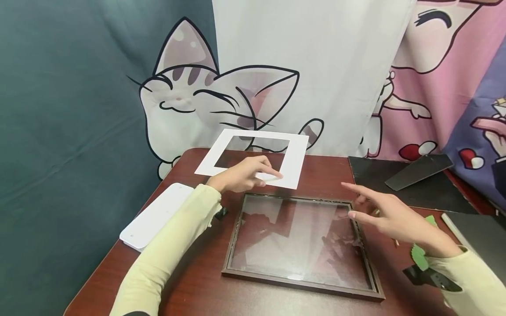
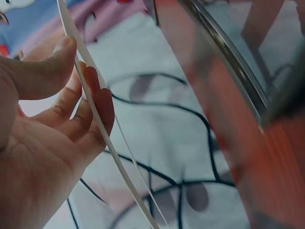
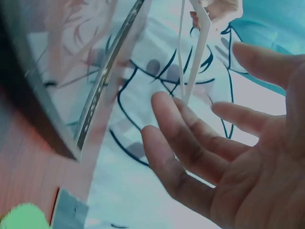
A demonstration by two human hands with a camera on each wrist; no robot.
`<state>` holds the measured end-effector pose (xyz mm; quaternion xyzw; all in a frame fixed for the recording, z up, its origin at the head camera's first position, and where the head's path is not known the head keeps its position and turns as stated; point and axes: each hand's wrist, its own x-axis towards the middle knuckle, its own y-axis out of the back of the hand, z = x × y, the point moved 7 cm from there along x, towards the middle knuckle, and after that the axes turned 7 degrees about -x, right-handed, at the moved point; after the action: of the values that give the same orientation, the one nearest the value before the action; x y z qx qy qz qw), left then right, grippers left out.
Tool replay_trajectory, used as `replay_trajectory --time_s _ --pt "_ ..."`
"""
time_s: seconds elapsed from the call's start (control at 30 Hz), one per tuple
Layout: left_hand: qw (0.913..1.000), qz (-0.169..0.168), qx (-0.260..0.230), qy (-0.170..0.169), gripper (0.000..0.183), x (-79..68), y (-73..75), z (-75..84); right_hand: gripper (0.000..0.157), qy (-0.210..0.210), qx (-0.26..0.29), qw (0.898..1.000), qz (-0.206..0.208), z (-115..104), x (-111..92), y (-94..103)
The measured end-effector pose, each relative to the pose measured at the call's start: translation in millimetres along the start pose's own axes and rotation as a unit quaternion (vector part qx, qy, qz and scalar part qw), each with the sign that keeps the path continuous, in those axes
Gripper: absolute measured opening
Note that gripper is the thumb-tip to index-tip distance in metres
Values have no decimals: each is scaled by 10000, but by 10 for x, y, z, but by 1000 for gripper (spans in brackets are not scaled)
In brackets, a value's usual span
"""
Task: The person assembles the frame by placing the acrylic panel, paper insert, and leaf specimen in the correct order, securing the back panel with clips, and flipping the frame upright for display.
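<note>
My left hand [image 1: 247, 173] pinches the near edge of a white picture mat [image 1: 297, 162], a flat sheet with a rectangular window cut in it. The left wrist view shows the thumb on one face of the mat [image 2: 102, 129] and the fingers on the other. Before me a dark picture frame [image 1: 304, 283] lies on the table, with a clear pane [image 1: 292, 245] inside it reflecting both hands. Over the frame's right rim hovers my right hand [image 1: 389, 215], its fingers spread and nothing in them. The right wrist view catches these fingers [image 3: 176, 143] apart from the mat.
A white rounded board [image 1: 160, 215] lies at the table's left edge. On the right are a black panel [image 1: 371, 175] with a dark tapered piece [image 1: 419, 171] on it, another dark sheet [image 1: 478, 232] and green leaf shapes [image 1: 419, 256]. Printed curtains [image 1: 316, 52] hang behind the table.
</note>
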<state>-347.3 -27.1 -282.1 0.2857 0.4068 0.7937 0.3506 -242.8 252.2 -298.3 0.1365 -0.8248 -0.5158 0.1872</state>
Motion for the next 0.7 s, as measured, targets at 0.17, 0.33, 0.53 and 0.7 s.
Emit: replay_trajectory --time_s 0.17,0.33,0.53,0.7 --pt "9992 -172 184 -321 46 45 -147 290 73 86 309 9994 155 -126 93 -24" --pt "9960 -265 365 -777 48 66 -269 533 79 103 407 9988 250 -208 152 -107" --pt "9908 -201 404 -1275 51 31 -349 760 79 30 1428 9894 246 -233 246 -181" --pt "9887 -276 581 -1357 52 4 -439 893 75 -195 2455 9691 128 -173 317 -225"
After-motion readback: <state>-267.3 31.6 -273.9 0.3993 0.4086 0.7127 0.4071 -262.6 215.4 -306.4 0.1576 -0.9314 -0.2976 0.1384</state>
